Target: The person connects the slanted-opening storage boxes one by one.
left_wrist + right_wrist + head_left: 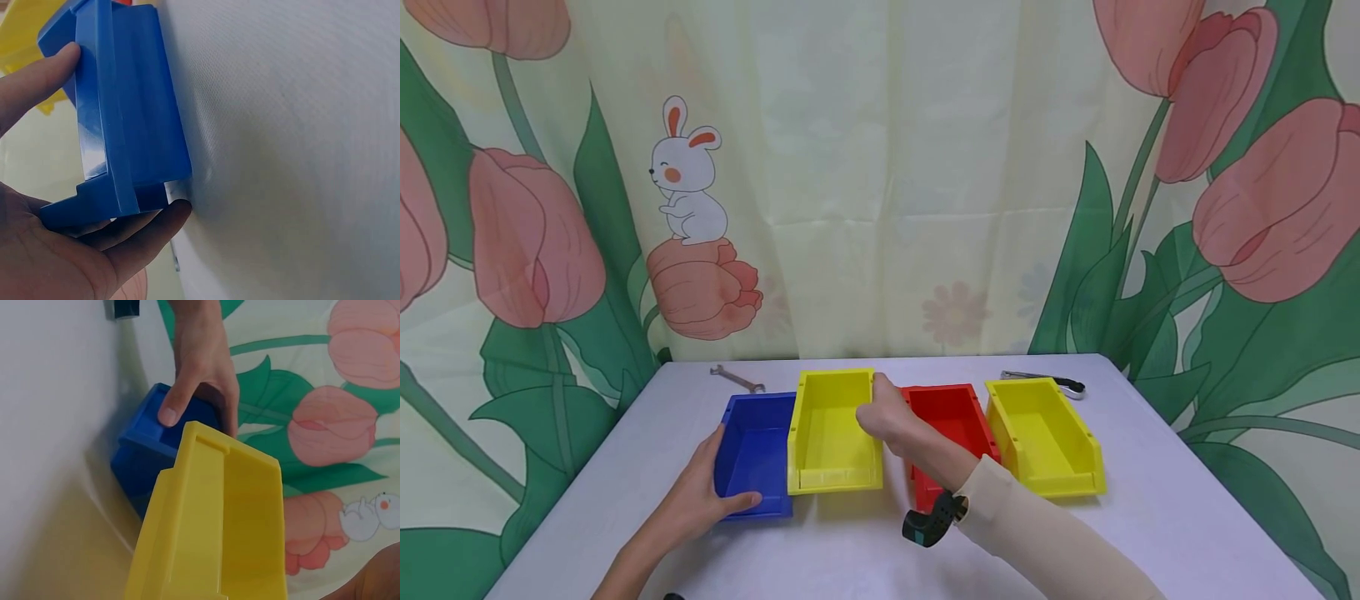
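Clock centred on the yellow bin (831,433) in your grip; twelve is toward the curtain (850,250).

Position: that bin looks raised above the desk (1165,517), between the blue bin (748,462) near nine and the red bin (942,410) at three. Your right hand (891,412) pinches its right wall. Your left hand (700,487) grips the blue bin, thumb over the front lip, fingers round the left side; whether its base bears fully on the desk, I cannot tell.

Risks, as I judge them: a one-sided pinch could let the yellow bin sag or twist toward nine. Its left edge overlaps the blue bin in the head view, so lowering it there might catch rim on rim. Your right forearm crosses the red bin; a dropped elbow, or the black wrist device (934,521), could knock it askew. Your left fingertips sit close to the desk under the blue bin's edge and may get trapped if you press down.

Materials: bins look like rigid moulded plastic, smooth, faintly glossy, thick-rimmed, fronts cut low. A second yellow bin (1048,442) of like shape stands farther out at three. Desk covering white, fine-woven in the left wrist view. Metal wrench (739,379) at ten; a black-and-metal tool (1071,386) between two and three. Curtain: thin cloth, creased, tulip-printed.
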Tool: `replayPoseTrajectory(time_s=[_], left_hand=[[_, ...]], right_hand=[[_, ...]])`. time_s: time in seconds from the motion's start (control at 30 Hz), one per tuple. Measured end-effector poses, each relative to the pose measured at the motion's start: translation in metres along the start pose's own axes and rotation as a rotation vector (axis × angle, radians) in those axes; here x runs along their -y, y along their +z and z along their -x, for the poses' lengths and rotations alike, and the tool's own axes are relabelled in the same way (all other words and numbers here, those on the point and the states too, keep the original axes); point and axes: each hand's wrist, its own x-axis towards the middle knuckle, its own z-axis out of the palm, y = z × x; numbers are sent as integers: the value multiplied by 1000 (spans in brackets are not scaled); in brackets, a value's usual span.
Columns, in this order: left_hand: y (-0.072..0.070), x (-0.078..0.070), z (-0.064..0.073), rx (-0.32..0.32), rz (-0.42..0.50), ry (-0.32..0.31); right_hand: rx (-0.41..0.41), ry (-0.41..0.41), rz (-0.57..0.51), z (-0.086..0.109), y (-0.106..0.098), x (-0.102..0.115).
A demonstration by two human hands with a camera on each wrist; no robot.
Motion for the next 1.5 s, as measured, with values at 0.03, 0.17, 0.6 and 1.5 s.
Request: replayPoseTrajectory(time_s=[0.03,0.17,0.6,1.5], left_hand=[[0,0,0,-1,-2,-2],[0,0,0,-3,-5,-4],[0,0,1,-1,-2,5],[-2,2,4,2,-14,24]], right_hand=[[5,-5,-3,0,0,0],[19,-6,27,-1,-2,-1],[-82,-219,434,-5,-8,-1],[250,-546,854,-16,24,5]])
